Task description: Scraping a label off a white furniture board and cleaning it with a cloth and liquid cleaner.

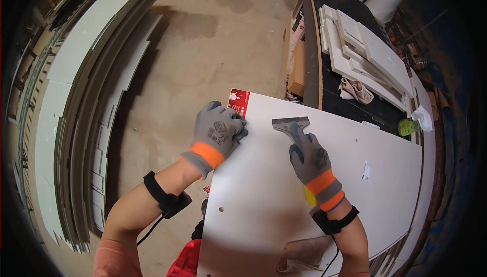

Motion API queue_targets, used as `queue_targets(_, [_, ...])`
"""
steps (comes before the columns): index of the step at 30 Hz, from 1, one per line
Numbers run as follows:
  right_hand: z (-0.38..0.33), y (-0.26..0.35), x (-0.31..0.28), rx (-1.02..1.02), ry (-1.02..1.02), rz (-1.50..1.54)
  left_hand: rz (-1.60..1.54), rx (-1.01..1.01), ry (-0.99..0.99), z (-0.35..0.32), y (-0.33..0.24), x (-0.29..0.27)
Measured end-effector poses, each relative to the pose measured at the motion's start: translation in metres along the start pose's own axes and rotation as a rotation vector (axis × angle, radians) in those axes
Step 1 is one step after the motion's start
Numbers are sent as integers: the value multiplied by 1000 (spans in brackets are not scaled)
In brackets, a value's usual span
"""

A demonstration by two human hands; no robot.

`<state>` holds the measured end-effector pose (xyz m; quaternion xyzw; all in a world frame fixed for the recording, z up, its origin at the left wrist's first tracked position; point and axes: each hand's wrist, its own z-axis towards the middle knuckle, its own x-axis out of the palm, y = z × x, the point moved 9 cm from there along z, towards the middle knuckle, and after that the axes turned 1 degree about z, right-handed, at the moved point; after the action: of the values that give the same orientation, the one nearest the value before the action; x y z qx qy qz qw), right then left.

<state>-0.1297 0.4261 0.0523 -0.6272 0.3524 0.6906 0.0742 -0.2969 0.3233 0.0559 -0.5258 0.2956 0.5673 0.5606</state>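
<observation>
A large white panel [274, 175] lies in front of me, with a red printed sticker [238, 102] at its far left corner. My left hand [218, 127], in a grey glove with an orange cuff, is at the near end of that sticker. Its fingers are curled and the tips are hidden, so what they pinch cannot be seen. Just right of it, my right hand [310, 152], gloved alike, grips a scraper [290, 123] with a wide flat blade. The index finger lies along the scraper's head, and yellow shows under the wrist. The blade is over the panel; contact cannot be told.
White boards [365, 48] lie stacked on a black-topped bench [329, 81] beyond the panel, beside a crumpled rag [356, 90]. A green-labelled container [406, 127] stands near the right edge. Tall stacked panels [96, 74] fill the left. A brown cloth [304, 256] lies on the panel's near part.
</observation>
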Motion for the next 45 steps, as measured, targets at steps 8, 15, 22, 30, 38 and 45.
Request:
queue_targets(8, [-2, -6, 3, -53, -79, 14, 19, -56, 134, 1, 1, 13])
queue_targets(15, [0, -6, 6, -39, -54, 19, -149, -54, 96, -1, 8, 14])
queue_targets(22, [-1, -21, -8, 34, -47, 46, -308, -94, -77, 5, 10, 2])
queue_targets(30, [1, -179, -87, 746, -277, 477, -273, -74, -56, -8, 11, -15])
queue_targets(38, [38, -344, -79, 868, -561, 1360, -1069, -676, -425, -96, 54, 32])
queue_targets(45, [56, -132, -123, 29, -591, 5, -1391, -780, 173, -82, 13, 53])
